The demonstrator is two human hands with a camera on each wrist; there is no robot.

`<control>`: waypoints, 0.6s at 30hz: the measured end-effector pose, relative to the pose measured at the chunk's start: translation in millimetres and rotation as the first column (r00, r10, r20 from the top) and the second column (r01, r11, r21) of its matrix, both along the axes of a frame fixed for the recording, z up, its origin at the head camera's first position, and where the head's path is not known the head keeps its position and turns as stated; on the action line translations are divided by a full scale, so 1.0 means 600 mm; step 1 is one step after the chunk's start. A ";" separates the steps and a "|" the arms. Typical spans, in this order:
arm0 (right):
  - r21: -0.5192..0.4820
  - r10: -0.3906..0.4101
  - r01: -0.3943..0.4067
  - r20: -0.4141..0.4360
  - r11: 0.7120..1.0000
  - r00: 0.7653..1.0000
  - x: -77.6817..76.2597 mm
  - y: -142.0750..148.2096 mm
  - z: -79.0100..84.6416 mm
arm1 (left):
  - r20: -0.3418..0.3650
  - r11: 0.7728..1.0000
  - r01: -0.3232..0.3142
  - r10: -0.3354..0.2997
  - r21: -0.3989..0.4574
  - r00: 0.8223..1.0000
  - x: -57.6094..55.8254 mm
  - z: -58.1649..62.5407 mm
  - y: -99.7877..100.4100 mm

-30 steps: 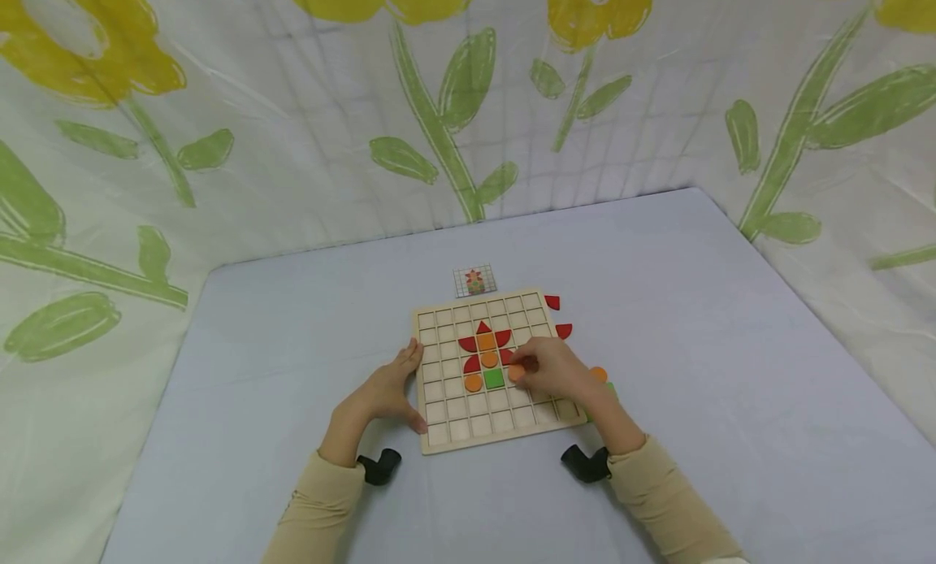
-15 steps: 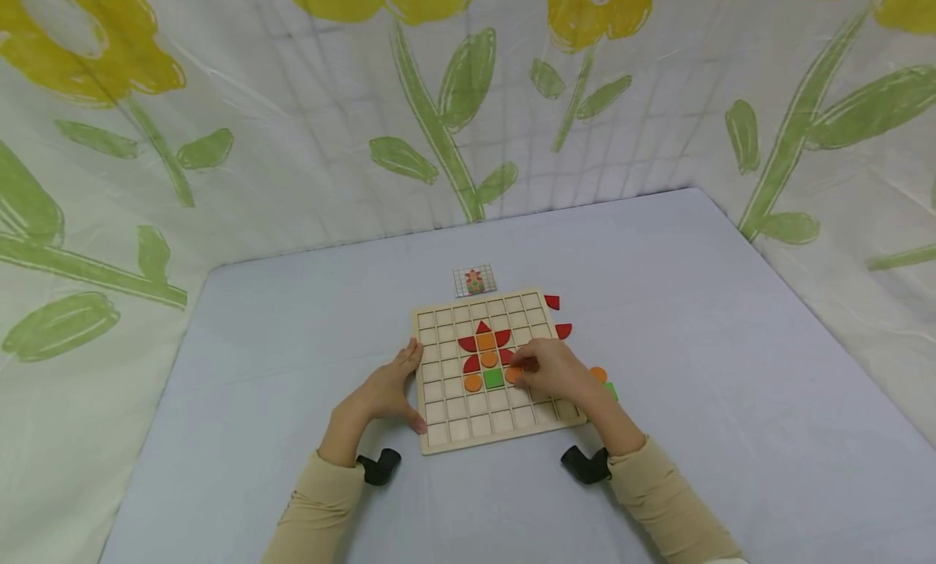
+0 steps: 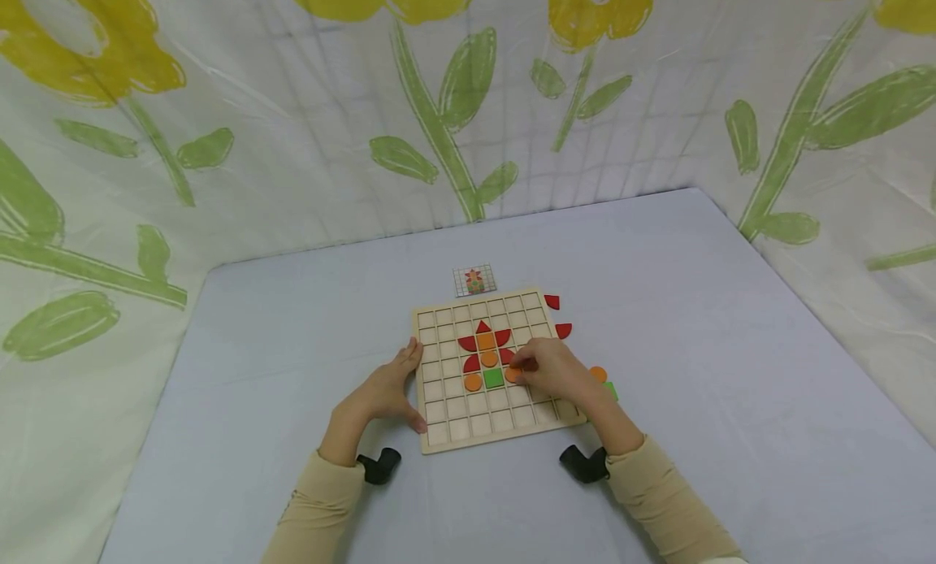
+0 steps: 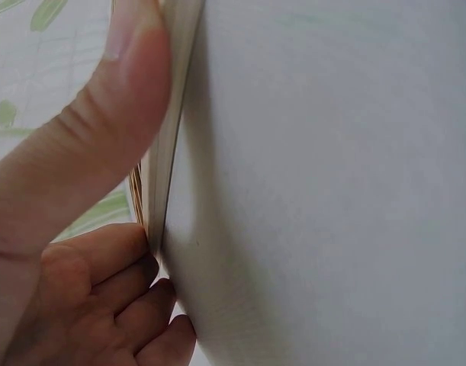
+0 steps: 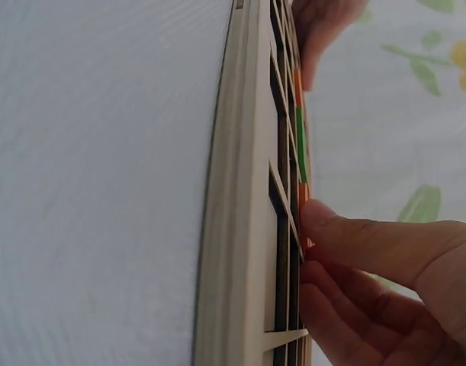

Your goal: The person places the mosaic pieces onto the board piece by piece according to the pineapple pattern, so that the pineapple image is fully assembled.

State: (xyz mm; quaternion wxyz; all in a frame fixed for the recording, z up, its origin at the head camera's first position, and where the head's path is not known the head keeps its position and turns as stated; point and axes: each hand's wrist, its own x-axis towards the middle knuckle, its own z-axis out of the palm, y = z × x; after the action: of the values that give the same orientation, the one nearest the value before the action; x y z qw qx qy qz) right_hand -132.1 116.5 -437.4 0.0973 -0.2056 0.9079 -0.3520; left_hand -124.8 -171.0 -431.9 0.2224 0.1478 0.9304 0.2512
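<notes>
Carefully now — the right hand (image 3: 550, 369) pinches an orange disc (image 3: 511, 373) at the board (image 3: 459, 428), right of the green square (image 3: 494, 378); I'd settle it flat before letting go, the left hand (image 3: 382, 389), thumb and fingers spread, bracing the edge. Fingertips hide part of the disc — whether it's seated, I can't tell.

Before me I see a white curtain (image 3: 314, 125) with large yellow flowers (image 3: 139, 28) and green leaves (image 3: 468, 76); it surrounds my pale lavender-blue, flat tabletop (image 3: 314, 312) behind and on both sides.
</notes>
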 end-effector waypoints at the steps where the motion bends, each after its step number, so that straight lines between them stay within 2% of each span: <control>1: -0.003 -0.004 0.004 0.005 1.000 1.000 0.000 0.000 0.000 | 0.001 1.000 0.000 0.000 0.000 1.000 0.000 0.000 0.000; 9: -0.048 -0.034 0.036 0.040 0.998 0.999 0.004 0.012 0.003 | 0.007 1.000 0.000 0.000 0.003 1.000 0.002 0.002 0.002; 13: -0.071 -0.047 0.052 0.079 0.996 0.996 0.002 0.029 0.008 | 0.008 1.000 -0.005 0.005 0.001 1.000 0.002 0.002 0.003; 18: -0.084 -0.056 0.063 0.084 0.994 0.995 -0.001 0.053 0.012 | 0.002 1.000 -0.006 0.006 0.004 1.000 0.000 0.001 0.002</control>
State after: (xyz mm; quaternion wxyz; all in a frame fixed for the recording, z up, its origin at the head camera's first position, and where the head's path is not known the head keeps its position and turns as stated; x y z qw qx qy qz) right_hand -132.9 148.5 -430.1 0.1145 -0.1680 0.8928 -0.4019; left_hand -124.8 -169.8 -431.3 0.2222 0.1451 0.9301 0.2538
